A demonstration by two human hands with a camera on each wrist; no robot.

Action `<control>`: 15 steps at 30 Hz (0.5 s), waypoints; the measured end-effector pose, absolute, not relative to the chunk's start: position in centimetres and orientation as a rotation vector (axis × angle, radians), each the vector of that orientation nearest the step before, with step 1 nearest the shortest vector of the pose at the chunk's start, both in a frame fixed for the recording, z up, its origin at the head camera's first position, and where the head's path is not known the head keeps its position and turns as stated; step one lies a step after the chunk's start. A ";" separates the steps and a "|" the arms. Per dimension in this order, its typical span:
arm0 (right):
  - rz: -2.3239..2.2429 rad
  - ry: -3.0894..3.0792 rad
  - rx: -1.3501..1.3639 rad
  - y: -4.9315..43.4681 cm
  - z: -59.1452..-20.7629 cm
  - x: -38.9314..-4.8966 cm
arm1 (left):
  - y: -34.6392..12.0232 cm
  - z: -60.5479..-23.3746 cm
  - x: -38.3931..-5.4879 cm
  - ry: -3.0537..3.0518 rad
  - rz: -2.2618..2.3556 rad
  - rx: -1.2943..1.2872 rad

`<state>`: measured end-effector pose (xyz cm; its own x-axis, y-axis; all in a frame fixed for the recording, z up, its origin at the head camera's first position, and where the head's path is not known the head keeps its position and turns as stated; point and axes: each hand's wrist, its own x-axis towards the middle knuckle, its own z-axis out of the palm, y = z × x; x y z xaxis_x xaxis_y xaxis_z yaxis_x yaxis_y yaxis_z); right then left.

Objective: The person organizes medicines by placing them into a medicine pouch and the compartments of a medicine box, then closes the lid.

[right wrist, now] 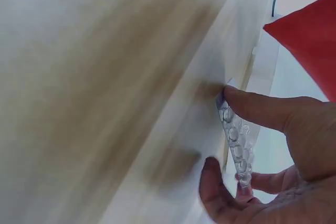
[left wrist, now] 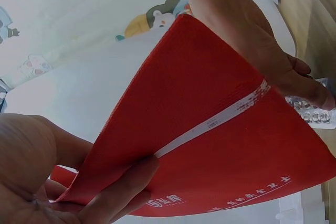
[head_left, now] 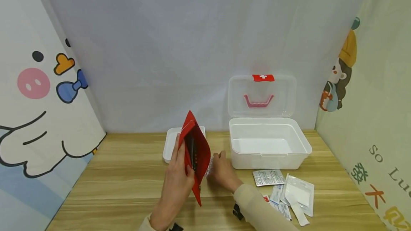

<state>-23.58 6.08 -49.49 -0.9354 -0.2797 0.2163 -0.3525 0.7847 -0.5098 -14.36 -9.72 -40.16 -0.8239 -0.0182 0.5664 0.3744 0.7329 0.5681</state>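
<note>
My left hand (head_left: 174,184) grips a red fabric pouch (head_left: 204,152) by its edge, holding it upright above the table. The pouch gapes toward the head camera, and dark contents (head_left: 192,150) show inside. In the left wrist view its red face (left wrist: 220,161) bears a white stripe and white printing, with my fingers lying over one corner. Beside the pouch, my right hand (head_left: 223,170) holds a clear-bubbled blister pack (right wrist: 239,145) between thumb and fingers, low over the table. The pouch partly hides the pack in the head view.
A white tray (head_left: 170,147) sits behind the pouch. To the right stands a white first-aid box (head_left: 266,161), its clear lid (head_left: 261,93) raised. Before it lie a silver blister pack (head_left: 268,177), a clear packet (head_left: 308,193), a white spoon-shaped piece (head_left: 297,209) and small sachets (head_left: 277,193).
</note>
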 end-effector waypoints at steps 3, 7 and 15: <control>0.896 -2.782 0.572 6.4 -49.6 -23.1 | -9.8 -40.1 -14.3 -2.413 -0.949 -0.269; 0.917 -2.768 0.584 6.5 -49.5 -22.8 | -9.9 -39.8 -14.3 -2.437 -0.966 -0.279; 0.864 -2.811 0.601 7.1 -48.5 -21.8 | -10.1 -39.5 -14.5 -2.444 -1.014 -0.284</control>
